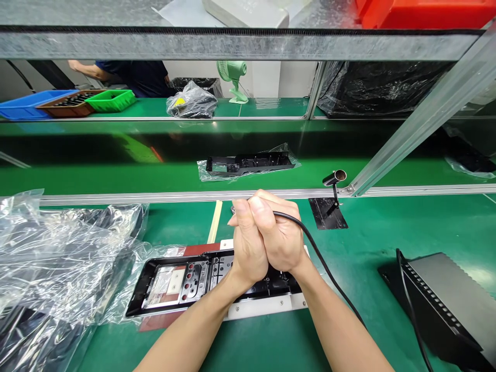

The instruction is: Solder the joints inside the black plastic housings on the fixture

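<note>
Both my hands are clasped together above a long black plastic frame (174, 281) that lies on a white and red fixture plate (256, 307) on the green bench. My right hand (281, 237) is wrapped round a tool whose black cable (329, 274) runs off to the lower right. Only a small metal tip of the tool (233, 209) shows. My left hand (246, 248) is closed over the right hand's fingers.
Crumpled clear plastic bags (58, 258) lie at the left. A dark grey box (449, 305) sits at the right. Across the aluminium rail (155, 197), another black frame in a bag (248, 163) lies on the conveyor. A small metal nozzle (335, 178) stands by the rail. A person (132, 75) works beyond, near coloured bins (70, 102).
</note>
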A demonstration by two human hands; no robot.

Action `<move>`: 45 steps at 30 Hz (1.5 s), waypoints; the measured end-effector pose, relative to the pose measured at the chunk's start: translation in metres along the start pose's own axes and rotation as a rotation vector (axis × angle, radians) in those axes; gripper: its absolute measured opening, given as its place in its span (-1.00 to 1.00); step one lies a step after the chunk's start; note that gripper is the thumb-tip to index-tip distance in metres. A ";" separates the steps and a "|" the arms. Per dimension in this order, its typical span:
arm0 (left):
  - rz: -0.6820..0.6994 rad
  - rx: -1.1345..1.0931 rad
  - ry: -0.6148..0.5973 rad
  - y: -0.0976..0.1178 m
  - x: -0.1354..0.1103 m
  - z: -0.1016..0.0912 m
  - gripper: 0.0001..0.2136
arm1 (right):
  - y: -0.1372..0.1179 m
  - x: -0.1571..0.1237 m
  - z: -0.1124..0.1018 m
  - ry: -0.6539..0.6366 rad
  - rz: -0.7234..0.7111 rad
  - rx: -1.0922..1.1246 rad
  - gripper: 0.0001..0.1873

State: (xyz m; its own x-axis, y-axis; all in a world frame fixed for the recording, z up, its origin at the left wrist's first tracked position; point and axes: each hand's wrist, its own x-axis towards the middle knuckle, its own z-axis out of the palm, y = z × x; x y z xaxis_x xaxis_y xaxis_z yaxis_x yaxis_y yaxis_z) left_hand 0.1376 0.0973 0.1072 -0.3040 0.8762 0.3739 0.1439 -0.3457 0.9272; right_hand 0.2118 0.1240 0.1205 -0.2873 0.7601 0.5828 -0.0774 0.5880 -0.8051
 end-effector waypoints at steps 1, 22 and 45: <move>-0.005 -0.005 0.000 0.000 0.000 0.000 -0.57 | 0.000 0.000 0.000 0.000 -0.001 0.002 -0.52; -0.026 0.041 -0.029 0.002 0.001 0.000 -0.56 | -0.002 0.000 0.000 0.004 0.009 -0.014 -0.47; 0.002 0.078 -0.055 0.001 0.000 0.000 -0.46 | 0.001 -0.002 0.000 0.005 0.017 0.031 -0.54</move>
State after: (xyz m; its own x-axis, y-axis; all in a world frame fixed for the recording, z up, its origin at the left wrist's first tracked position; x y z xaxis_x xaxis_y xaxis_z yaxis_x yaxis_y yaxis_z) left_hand 0.1377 0.0970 0.1084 -0.2517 0.8933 0.3724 0.2181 -0.3225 0.9211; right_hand 0.2125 0.1234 0.1184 -0.2844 0.7712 0.5696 -0.1026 0.5662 -0.8178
